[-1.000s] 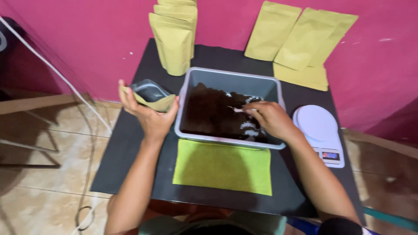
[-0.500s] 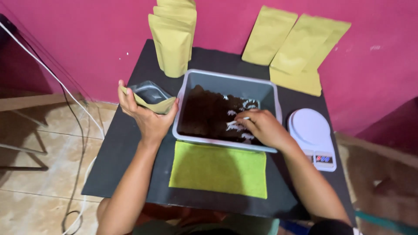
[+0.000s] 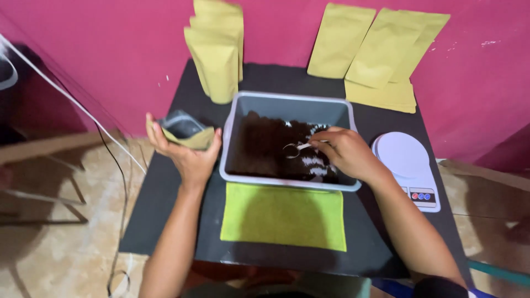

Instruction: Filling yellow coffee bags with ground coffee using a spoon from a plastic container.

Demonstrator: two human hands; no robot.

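My left hand [image 3: 186,154] holds an open tan pouch [image 3: 183,130] with a silvery lining, just left of a grey tray [image 3: 291,102]. The tray holds a dark brown granular material [image 3: 264,149] with a few pale patches. My right hand [image 3: 343,153] is inside the tray on its right side and grips a small metal spoon [image 3: 292,149], whose bowl hangs just over the dark material.
A green cloth [image 3: 282,216] lies flat in front of the tray on the black table [image 3: 165,204]. A white kitchen scale [image 3: 409,165] stands at the right. Upright tan pouches [image 3: 216,55] stand behind the tray; flat tan pouches [image 3: 381,52] lean on the pink wall.
My right hand has moved the spoon from low in the dark material to just above it, bowl pointing left. The left hand with the pouch has stayed beside the tray.
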